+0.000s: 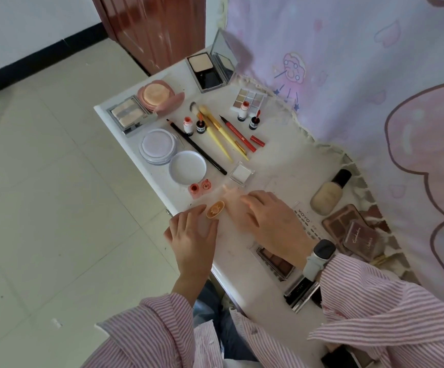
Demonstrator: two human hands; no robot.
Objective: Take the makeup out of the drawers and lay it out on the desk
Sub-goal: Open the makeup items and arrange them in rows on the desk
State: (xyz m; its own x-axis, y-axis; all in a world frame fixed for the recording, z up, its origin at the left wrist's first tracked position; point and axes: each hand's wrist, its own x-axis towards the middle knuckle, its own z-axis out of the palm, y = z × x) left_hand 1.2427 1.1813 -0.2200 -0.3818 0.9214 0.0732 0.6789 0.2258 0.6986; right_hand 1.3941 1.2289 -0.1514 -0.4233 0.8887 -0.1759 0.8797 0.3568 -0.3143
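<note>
The white desk (pixel 276 166) runs from 11 o'clock to 5 o'clock across the view. The left hand (pixel 193 235) sits at the desk's near edge, at 7 o'clock from frame centre, and its fingertips pinch a small orange case (pixel 215 209). The right hand (pixel 274 221) lies just beside it at 5 o'clock, palm down, with the fingers blurred; whether they grip anything cannot be told.

Makeup laid out on the desk:
- open mirrored compact (pixel 210 71) at 12 o'clock;
- round pink powder case (pixel 155 95) and square silver compact (pixel 130 115) at 11 o'clock;
- two round white jars (pixel 187 167) at 10 o'clock;
- yellow brushes (pixel 216 135) and a black pencil (pixel 197 147) near centre;
- foundation bottle (pixel 331 192) and brown eyeshadow palettes (pixel 348 227) at 3 to 4 o'clock.
</note>
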